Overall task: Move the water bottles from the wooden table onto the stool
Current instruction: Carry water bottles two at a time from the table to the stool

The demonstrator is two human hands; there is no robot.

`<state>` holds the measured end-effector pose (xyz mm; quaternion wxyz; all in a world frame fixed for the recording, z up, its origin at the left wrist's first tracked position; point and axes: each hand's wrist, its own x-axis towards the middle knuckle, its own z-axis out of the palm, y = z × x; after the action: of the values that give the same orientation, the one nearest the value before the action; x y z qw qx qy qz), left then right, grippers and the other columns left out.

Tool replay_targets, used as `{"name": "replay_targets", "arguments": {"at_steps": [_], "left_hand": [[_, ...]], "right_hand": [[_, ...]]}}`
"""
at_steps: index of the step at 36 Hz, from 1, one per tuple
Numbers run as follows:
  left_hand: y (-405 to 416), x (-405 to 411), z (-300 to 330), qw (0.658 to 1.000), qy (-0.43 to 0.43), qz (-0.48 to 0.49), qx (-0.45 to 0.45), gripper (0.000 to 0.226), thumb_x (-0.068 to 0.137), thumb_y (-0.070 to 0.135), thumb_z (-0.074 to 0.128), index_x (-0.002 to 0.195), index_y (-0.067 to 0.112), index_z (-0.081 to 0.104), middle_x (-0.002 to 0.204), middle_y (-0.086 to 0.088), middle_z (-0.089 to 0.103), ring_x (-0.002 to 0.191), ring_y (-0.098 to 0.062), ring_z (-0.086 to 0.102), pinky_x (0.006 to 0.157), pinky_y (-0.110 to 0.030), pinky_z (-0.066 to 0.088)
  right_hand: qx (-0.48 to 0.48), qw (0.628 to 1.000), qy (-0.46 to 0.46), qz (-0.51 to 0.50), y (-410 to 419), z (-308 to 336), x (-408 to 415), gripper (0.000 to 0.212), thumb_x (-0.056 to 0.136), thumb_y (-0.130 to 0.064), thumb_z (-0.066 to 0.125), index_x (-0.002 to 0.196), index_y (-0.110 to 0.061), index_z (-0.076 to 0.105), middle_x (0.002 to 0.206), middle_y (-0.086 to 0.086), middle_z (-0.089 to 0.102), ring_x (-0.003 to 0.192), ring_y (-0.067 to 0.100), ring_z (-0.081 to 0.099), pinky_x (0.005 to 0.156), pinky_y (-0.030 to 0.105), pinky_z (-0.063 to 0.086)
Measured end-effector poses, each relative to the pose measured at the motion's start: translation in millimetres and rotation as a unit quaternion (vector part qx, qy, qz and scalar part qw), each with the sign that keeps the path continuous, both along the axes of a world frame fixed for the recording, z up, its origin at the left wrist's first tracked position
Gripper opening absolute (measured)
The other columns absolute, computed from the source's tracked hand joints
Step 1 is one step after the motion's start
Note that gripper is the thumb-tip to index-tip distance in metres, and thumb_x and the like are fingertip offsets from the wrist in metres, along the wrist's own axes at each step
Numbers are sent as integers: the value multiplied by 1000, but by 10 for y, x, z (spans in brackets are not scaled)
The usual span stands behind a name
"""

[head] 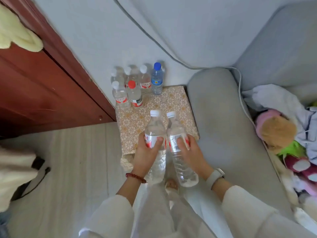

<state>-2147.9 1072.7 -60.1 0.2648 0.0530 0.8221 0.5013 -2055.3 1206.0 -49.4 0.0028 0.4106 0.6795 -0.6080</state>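
Observation:
I hold two clear water bottles with white caps over the near edge of the stool (164,107), whose top is covered in gold floral fabric. My left hand (145,152) grips the left bottle (154,129) around its red-and-white label. My right hand (190,150) grips the right bottle (176,134) the same way. Both bottles tilt away from me, side by side and almost touching. Several more bottles stand upright at the stool's far left, among them a red-capped one (134,95) and a blue-capped one (157,79).
A grey sofa arm (221,121) runs along the stool's right side, with stuffed toys (281,133) and clothes on the seat. A dark red wooden door (44,86) stands to the left. A white wall is behind the stool. Pale wood floor lies on the left.

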Motion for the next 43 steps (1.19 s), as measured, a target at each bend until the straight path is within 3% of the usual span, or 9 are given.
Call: {"name": "replay_targets", "arguments": {"at_steps": [6,11,19,25,29,32,36,40,43], "left_hand": [[487,-733,-457,999,-16,35,14,54,64,45,77,107,32,47,84,19,63,65,10,59,54,-7,44],[833,-1204,-867,999,-9,19,30,72,65,31,81,123,26,40,102,20,55,91,-9,57,78,-26,48],[1209,-1729,-1201,997,38,40,49,72,67,9,80,124,28,39,111,24,50,95,16,46,76,4,35],[1243,-1800,-1323,998,60,16,25,80,66,8,80,132,21,36,123,20,46,112,6,42,84,-4,40],[1215,-1761,-1222,996,63,8,-61,90,68,19,80,141,18,26,141,-1,44,124,-20,46,92,-40,49],[1199,-1727,-1035,989,125,0,-77,88,68,23,80,140,17,30,143,-3,41,121,-16,47,85,-35,51],[1159,-1732,-806,969,212,-1,-123,67,73,26,76,131,10,46,128,-9,54,110,-24,56,76,-37,55],[1198,-1820,-621,942,294,-41,-157,51,72,17,77,118,6,58,106,-13,64,97,-30,59,71,-36,51],[1226,-1908,-547,909,345,-94,-215,40,68,16,80,103,4,65,94,-12,68,88,-34,61,73,-42,49]], "right_hand": [[6,1000,-24,17,532,-400,-740,47,78,-37,67,116,-36,38,93,-23,57,74,-21,56,55,-2,41],[25,999,-23,31,832,-718,-1269,58,69,-34,75,107,-46,34,100,-27,51,90,-10,53,64,4,43],[81,997,9,16,1080,-1166,-1840,74,68,-18,78,124,-29,31,111,-10,48,100,8,47,66,0,41],[68,996,7,57,1234,-1371,-1911,74,67,-22,79,121,-33,29,116,-9,44,109,11,46,86,13,42],[32,995,-7,98,1233,-1343,-1863,82,71,-23,77,134,-22,25,128,-4,40,122,16,41,107,35,38],[40,990,9,136,1249,-1232,-1842,88,74,-28,74,141,-24,16,144,-3,28,133,12,30,111,33,32],[142,971,70,179,1337,-975,-1835,73,79,-30,68,137,-36,24,132,-12,34,122,1,34,95,7,31],[325,906,72,262,1466,-766,-1932,48,83,-26,64,128,-22,47,110,6,50,103,16,47,81,25,48],[348,878,25,326,1519,-666,-2008,40,87,-32,57,124,-24,46,103,3,52,90,18,52,64,33,53]]}}
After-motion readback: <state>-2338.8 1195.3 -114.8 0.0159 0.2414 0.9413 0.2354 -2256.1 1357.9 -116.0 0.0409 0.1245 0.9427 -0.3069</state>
